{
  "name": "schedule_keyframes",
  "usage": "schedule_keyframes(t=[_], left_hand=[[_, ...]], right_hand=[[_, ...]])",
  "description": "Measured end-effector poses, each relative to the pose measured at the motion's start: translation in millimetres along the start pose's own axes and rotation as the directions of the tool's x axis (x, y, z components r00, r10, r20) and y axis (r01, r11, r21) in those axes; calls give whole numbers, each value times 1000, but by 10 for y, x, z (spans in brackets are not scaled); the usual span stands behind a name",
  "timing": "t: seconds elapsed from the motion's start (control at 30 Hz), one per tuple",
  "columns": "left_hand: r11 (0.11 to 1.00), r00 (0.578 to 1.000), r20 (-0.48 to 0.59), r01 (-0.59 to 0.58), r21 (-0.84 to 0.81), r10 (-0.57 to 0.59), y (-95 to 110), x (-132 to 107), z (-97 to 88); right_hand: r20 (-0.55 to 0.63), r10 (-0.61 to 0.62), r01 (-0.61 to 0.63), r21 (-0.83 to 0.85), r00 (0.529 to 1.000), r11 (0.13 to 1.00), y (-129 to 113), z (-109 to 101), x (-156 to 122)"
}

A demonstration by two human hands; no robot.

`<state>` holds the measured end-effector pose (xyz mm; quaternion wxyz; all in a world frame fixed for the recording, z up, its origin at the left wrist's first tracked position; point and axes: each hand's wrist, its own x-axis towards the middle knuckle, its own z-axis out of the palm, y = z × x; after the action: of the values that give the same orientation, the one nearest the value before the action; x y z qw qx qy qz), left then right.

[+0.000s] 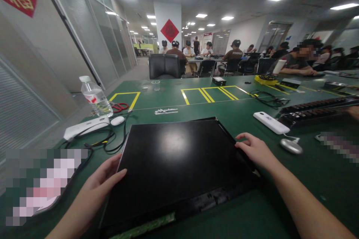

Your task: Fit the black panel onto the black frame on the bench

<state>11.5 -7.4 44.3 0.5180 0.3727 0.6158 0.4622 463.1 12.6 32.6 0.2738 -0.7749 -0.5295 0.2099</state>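
A flat black LCD screen panel [176,168] lies in front of me, reflecting a ceiling light. Along its near side runs a green circuit board strip [148,227]. A black frame [221,194] shows past the panel's near and right edges. My left hand [98,185] grips the panel's left edge, thumb on top and the other fingers partly hidden behind the edge. At the right edge, my right hand [256,153] has its fingers curled against the rim where panel and frame meet; some fingertips are hidden.
To the left are a water bottle [95,97], red scissors [120,107], a white power strip [86,127] and black cables [109,143]. On the right lie a white device [270,122], a silver mouse [291,146] and dark rails [319,108]. A co-worker [297,63] sits far right.
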Motion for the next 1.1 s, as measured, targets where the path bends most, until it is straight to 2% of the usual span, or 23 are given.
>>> schedule_keyframes(t=[0.1,0.2,0.37,0.43,0.93,1.03,1.1], left_hand=[[957,990,-16,-131,258,140,-12,89,-104],[845,955,11,-268,462,297,-75,187,-190],[662,920,113,-351,662,376,-215,336,-279],[620,915,133,-360,697,382,-246,369,-291],[511,897,215,-403,760,387,-276,354,-314],[440,869,282,-456,773,407,-303,301,-323],[339,826,339,-510,790,451,-356,270,-342]], right_hand=[[-15,-4,4,-5,1000,1000,14,15,16],[-34,-17,17,-6,999,1000,30,34,29],[-54,-16,17,9,998,1000,58,55,47],[-64,-30,31,16,997,999,74,62,55],[-53,-22,24,46,998,999,73,110,71],[-65,-30,33,41,997,999,55,123,55],[-75,-39,41,29,996,999,50,132,49]])
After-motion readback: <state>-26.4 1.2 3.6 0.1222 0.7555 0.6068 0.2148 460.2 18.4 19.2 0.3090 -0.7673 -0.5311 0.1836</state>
